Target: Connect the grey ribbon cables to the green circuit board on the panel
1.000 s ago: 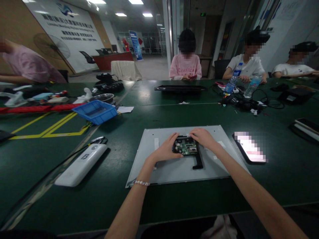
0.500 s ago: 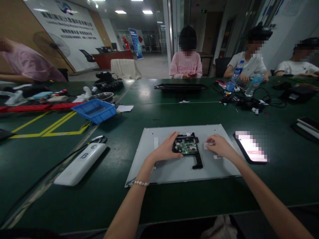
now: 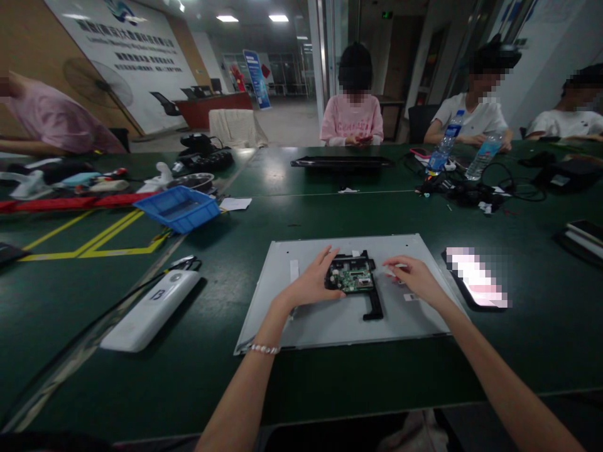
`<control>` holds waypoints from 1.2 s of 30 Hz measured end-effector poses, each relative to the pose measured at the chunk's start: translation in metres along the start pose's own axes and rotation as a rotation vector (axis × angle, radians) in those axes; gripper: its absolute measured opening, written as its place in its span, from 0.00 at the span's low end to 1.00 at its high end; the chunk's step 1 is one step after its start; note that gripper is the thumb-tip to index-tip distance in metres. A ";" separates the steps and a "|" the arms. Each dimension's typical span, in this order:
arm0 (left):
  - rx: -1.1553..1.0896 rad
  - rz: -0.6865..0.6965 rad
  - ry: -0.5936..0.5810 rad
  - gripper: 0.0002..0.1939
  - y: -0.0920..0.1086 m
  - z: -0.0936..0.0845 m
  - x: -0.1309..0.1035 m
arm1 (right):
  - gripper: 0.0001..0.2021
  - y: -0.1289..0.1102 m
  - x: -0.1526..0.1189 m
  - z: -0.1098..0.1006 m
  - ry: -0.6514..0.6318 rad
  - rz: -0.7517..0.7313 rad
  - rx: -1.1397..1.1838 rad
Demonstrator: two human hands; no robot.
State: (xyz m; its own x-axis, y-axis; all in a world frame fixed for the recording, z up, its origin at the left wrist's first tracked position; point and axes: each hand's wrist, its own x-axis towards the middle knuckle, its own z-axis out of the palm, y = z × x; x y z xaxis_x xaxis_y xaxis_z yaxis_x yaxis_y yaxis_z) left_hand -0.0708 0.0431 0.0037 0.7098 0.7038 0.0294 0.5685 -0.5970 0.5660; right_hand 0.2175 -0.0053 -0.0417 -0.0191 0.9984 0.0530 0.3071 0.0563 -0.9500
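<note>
A black plastic bracket [image 3: 375,304] with a green circuit board [image 3: 354,280] in it rests on a flat grey panel [image 3: 325,323]. My left hand [image 3: 313,282] grips the bracket's left end, with the thumb at the near edge and the other fingers at the far edge. To the right of the board, my right hand [image 3: 414,279] hovers low over the panel, its thumb and index finger drawn together. Whatever is between those fingertips is too small to make out. A small white label [image 3: 411,297] lies on the panel by this hand.
A lit phone [image 3: 475,276] lies right of the panel, a white power bank [image 3: 153,311] with a cable to its left. Farther off are a blue bin [image 3: 181,210], a black flat device [image 3: 342,162] and two water bottles [image 3: 445,143]. Several people sit around the table.
My right hand has shifted slightly, its fingertips moving a little left and up toward the board. My left hand stays in place on the bracket.
</note>
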 end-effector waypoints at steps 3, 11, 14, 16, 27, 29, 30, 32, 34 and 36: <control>0.061 0.002 0.017 0.51 0.006 0.000 0.000 | 0.13 -0.003 -0.002 0.005 -0.034 0.002 0.031; 0.215 0.177 0.173 0.23 0.044 0.022 0.012 | 0.21 -0.007 -0.007 0.020 -0.035 -0.004 0.095; 0.280 0.230 0.163 0.17 0.057 0.031 0.015 | 0.22 -0.008 -0.008 0.025 -0.006 -0.027 0.060; 0.324 0.250 0.146 0.15 0.061 0.034 0.015 | 0.22 -0.009 -0.008 0.027 0.019 -0.048 0.015; 0.402 0.235 0.102 0.14 0.063 0.038 0.016 | 0.10 -0.018 -0.013 0.023 0.058 -0.179 -0.246; 0.395 0.230 0.097 0.14 0.063 0.038 0.016 | 0.10 -0.020 -0.013 0.020 0.071 -0.195 -0.327; 0.391 0.229 0.093 0.14 0.063 0.038 0.016 | 0.10 -0.021 -0.013 0.018 0.075 -0.205 -0.367; 0.387 0.225 0.088 0.14 0.063 0.037 0.016 | 0.09 -0.022 -0.014 0.015 0.059 -0.235 -0.424; 0.386 0.223 0.085 0.14 0.063 0.037 0.016 | 0.09 -0.024 -0.015 0.015 0.020 -0.268 -0.453; 0.386 0.223 0.085 0.14 0.063 0.037 0.016 | 0.08 -0.026 -0.016 0.015 -0.016 -0.284 -0.469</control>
State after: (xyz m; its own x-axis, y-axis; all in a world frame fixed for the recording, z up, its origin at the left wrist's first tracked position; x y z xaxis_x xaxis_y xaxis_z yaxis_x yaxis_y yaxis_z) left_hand -0.0079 0.0028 0.0089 0.8049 0.5612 0.1927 0.5305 -0.8261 0.1900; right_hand 0.1952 -0.0223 -0.0227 -0.1769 0.9438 0.2793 0.6791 0.3225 -0.6594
